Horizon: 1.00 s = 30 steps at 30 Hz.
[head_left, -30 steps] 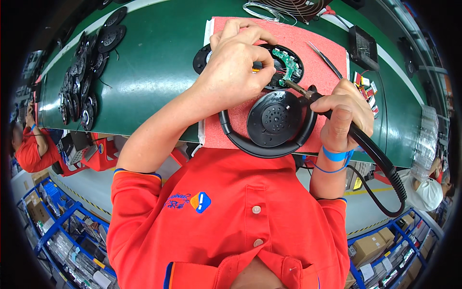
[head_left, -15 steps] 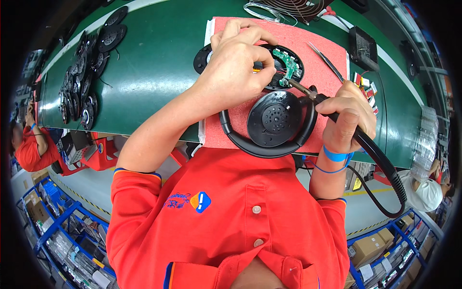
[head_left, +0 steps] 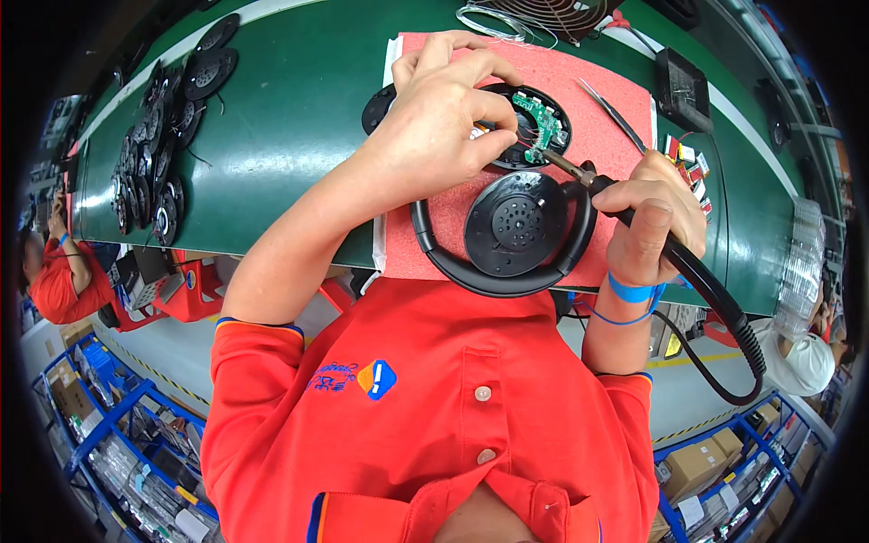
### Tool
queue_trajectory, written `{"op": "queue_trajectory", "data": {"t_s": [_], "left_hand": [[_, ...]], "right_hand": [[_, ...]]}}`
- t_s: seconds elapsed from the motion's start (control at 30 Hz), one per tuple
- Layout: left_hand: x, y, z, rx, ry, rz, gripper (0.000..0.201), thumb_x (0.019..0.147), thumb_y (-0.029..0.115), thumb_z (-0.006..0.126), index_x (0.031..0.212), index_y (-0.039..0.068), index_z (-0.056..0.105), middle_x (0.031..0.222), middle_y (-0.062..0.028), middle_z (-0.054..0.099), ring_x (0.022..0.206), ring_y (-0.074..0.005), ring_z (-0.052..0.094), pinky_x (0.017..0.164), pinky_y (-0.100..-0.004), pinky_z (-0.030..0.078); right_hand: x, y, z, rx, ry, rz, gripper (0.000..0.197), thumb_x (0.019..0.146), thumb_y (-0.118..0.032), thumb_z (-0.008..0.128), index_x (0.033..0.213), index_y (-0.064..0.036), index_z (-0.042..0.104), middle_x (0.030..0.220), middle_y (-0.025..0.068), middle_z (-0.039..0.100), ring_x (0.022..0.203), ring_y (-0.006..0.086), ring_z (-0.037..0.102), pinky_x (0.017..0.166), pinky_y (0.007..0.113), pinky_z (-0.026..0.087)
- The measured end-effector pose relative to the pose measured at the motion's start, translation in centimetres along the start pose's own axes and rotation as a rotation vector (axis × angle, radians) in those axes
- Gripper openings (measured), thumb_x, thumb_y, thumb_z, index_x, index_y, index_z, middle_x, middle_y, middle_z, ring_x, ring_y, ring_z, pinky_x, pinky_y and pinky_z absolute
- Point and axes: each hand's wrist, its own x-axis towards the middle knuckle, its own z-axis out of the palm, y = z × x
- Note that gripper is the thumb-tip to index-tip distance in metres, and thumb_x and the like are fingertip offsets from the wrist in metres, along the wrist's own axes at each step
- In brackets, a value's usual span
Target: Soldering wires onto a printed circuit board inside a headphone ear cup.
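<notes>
On a pink foam mat [head_left: 412, 244] lies a black headphone with its curved headband [head_left: 434, 258] toward me. One ear cup is opened, showing a green circuit board [head_left: 541, 122]. A round black speaker plate [head_left: 516, 222] with small holes sits inside the headband's curve. My left hand [head_left: 444, 113] is over the open cup, thumb and forefinger pinched on a thin reddish wire beside the board. My right hand [head_left: 656, 213] grips a soldering iron [head_left: 688, 262], its tip at the board's lower edge. Tweezers [head_left: 615, 118] reach up from behind my right fingers; whether they are held cannot be told.
Many black speaker plates [head_left: 149, 136] are heaped on the green table [head_left: 272, 118] at left. A black tray [head_left: 683, 90] and small wired battery packs [head_left: 690, 163] lie at right. A coil of wire [head_left: 493, 20] and a fan grille [head_left: 561, 14] are at the back.
My left hand has shifted very slightly, its thumb and forefinger still pinched by the board. The soldering iron and headphone look almost unchanged.
</notes>
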Motion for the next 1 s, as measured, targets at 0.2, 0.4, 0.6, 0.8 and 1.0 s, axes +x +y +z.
{"op": "queue_trajectory", "data": {"t_s": [0.2,0.4,0.6,0.8,1.0], "left_hand": [[0.0,0.0,0.1,0.018,0.003,0.022,0.005,0.071,0.013,0.069,0.076,0.011,0.069,0.115,0.0004,0.059,0.121,-0.0291,0.040,0.101,-0.0464,0.025],[-0.1,0.1,0.1,0.038,0.007,0.022,0.005,0.071,0.013,0.069,0.076,0.011,0.069,0.115,0.0006,0.059,0.121,-0.0295,0.040,0.100,-0.0464,0.025],[-0.1,0.2,0.2,0.042,0.010,0.021,0.005,0.071,0.014,0.069,0.076,0.011,0.069,0.116,0.0009,0.059,0.122,-0.0297,0.040,0.101,-0.0468,0.025],[0.2,0.1,0.3,0.041,0.013,0.029,0.005,0.071,0.014,0.069,0.076,0.012,0.069,0.116,0.0008,0.058,0.121,-0.0299,0.040,0.101,-0.0468,0.025],[-0.2,0.0,0.5,0.023,0.068,0.020,0.003,0.069,0.014,0.068,0.072,0.012,0.069,0.112,0.0001,0.060,0.119,-0.0310,0.041,0.098,-0.0474,0.028]], "right_hand": [[0.0,-0.1,0.1,0.002,-0.003,0.016,0.032,0.090,-0.020,0.054,0.064,-0.0020,0.061,0.057,0.0055,0.060,0.047,0.0161,0.046,0.045,0.027,0.036],[0.0,-0.2,0.2,-0.006,-0.006,0.025,0.032,0.089,-0.020,0.055,0.064,-0.0018,0.061,0.056,0.0055,0.059,0.047,0.0163,0.046,0.046,0.028,0.036],[0.0,0.0,0.2,-0.001,-0.004,0.008,0.031,0.089,-0.019,0.055,0.064,-0.0014,0.062,0.057,0.0057,0.059,0.047,0.0165,0.046,0.046,0.028,0.036],[-0.2,-0.4,0.3,-0.037,0.066,-0.002,0.047,0.096,-0.030,0.045,0.063,0.0013,0.057,0.052,0.0075,0.053,0.047,0.0148,0.040,0.046,0.029,0.028],[-2.9,-0.9,-0.5,-0.150,0.210,0.082,0.064,0.093,-0.056,0.041,0.100,0.0040,0.062,0.054,0.0075,0.052,0.044,0.0128,0.045,0.045,0.025,0.033]]}}
